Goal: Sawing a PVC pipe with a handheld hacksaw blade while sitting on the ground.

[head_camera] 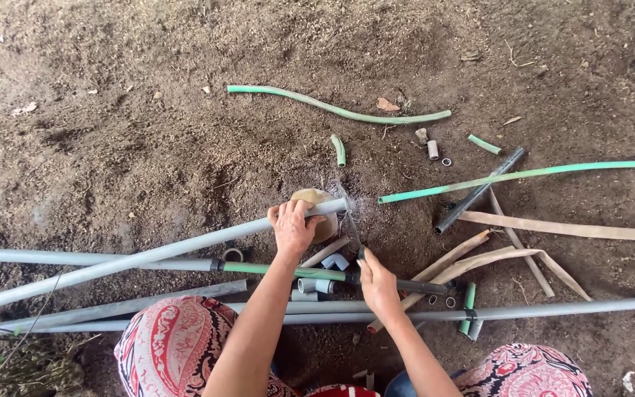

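A smooth grey pipe [185, 246] is gripped by the left hand [292, 226] over a round tan block [317, 213], a thin blade [352, 228] clasped in the right hand [378, 285], on crumbly soil [148, 110].

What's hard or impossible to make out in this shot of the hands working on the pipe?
Head view:
- Thin tool in the right hand: blurred, mostly covered by the fingers.
- End of the grey pipe under the left hand: its far length is cut off by the left edge.
- Round tan block beneath: half hidden by hand and pipe.
- Small rings on the soil: too small to identify.
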